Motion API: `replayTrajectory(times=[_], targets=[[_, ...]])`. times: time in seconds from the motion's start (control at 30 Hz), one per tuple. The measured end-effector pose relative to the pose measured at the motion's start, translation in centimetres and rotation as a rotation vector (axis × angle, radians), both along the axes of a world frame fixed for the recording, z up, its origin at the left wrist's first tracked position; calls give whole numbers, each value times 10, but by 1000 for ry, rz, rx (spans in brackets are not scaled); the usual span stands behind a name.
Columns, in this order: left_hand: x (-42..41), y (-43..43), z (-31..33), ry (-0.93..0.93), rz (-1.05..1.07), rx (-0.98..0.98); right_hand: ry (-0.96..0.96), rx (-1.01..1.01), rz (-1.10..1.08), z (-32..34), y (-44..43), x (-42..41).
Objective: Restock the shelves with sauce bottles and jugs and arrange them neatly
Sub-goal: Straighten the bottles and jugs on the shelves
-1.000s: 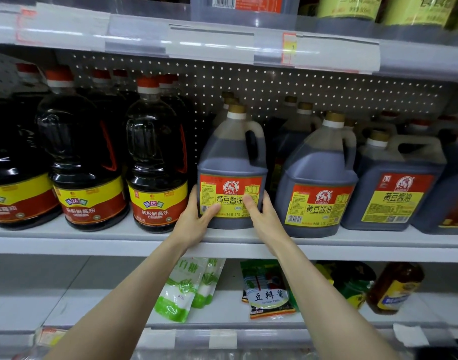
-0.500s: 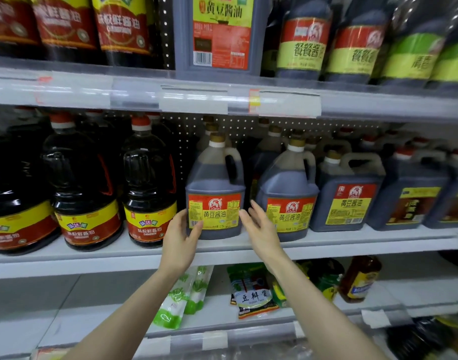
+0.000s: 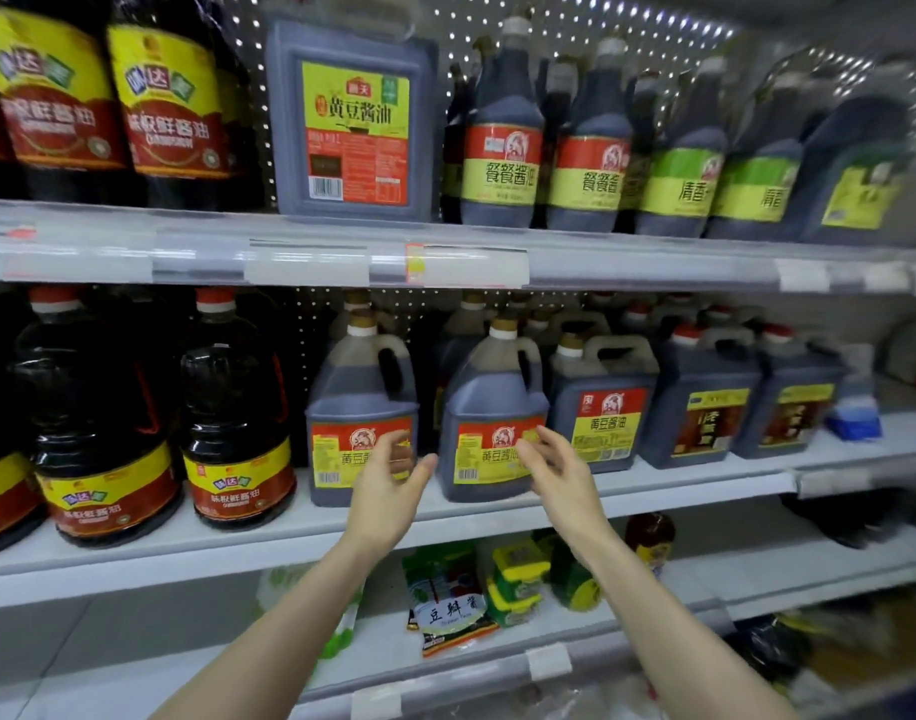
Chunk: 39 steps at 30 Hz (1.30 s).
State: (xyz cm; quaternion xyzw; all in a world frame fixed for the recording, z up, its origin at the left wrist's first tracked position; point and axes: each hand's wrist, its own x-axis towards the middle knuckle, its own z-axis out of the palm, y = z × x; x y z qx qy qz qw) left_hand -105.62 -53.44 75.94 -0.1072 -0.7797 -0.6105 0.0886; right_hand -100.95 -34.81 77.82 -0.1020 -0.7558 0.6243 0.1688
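Showing the left hand and right hand hovering before the middle shelf, fingers loosely spread, palms facing each other, gripping nothing. Standing upright at the shelf's front edge, long axes vertical, labels facing out: left jug just ahead of the left hand, right jug just ahead of the right hand. Framing the gap between the two jugs, each hand lying nearer its own; contact with either label not being discernible through the blur.
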Motion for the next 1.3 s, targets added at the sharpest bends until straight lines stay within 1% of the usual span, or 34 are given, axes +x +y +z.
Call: replayTrajectory(times=[0.2,0.3,0.5,0.6,0.7,0.87,1.3], targets=[[-6,36,-16,-61,-25,34,-11,31,17,-9,31,-7],[-13,55,-23,-106,-28,62,-29,37,81,-15,49,-19],[-32,87,-40,-105,7,82,-43,38,218,-31,78,-51],[-38,91,-50,-98,16,80,-37,68,289,-41,85,-66],[-46,90,-57,-94,-2,84,-27,56,327,-49,85,-77],[-55,90,-60,-79,-16,93,-46,44,351,-57,87,-91],[-73,87,-75,-19,-48,63,6,56,302,-70,81,-101]])
